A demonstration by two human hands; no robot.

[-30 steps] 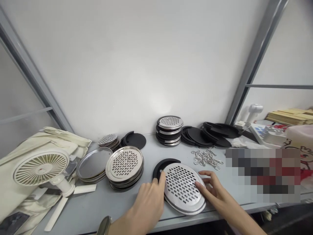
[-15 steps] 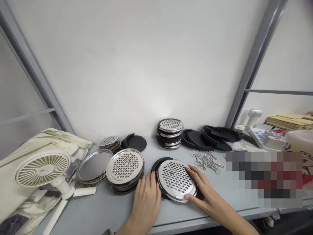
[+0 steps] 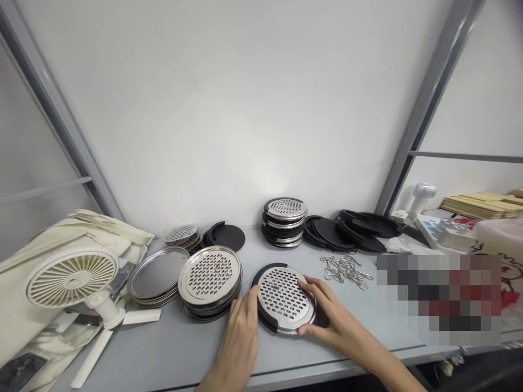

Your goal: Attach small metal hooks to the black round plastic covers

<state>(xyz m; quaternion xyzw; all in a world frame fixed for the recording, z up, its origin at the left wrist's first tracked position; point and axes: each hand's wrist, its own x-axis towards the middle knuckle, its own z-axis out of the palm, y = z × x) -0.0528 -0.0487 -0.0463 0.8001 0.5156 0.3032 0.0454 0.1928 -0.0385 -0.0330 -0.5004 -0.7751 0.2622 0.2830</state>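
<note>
A round metal plate with slotted holes (image 3: pixel 285 294) lies flat on the table, seated in a black crescent-rimmed holder (image 3: pixel 265 317) that wraps its left side. My left hand (image 3: pixel 240 329) braces the holder's left edge with its fingers together. On the opposite side, my right hand (image 3: pixel 324 310) grips the plate's right edge, thumb at the front and fingers at the back. Just left of my left hand stands a stack of slotted plates with raised rims (image 3: pixel 210 276). Plain round metal plates (image 3: pixel 159 275) are piled farther left.
Behind stands a stack of plates in black holders (image 3: pixel 285 222), beside loose black holders (image 3: pixel 333 233). Wire hooks (image 3: pixel 345 270) lie to the right. Small perforated discs (image 3: pixel 181 234) and another black holder (image 3: pixel 227 236) sit at the back left. A white fan (image 3: pixel 75 277) is at far left.
The slotted plate has slid left into the black holder, so its left edge now meets the holder's rim. My right hand has moved left with it.
</note>
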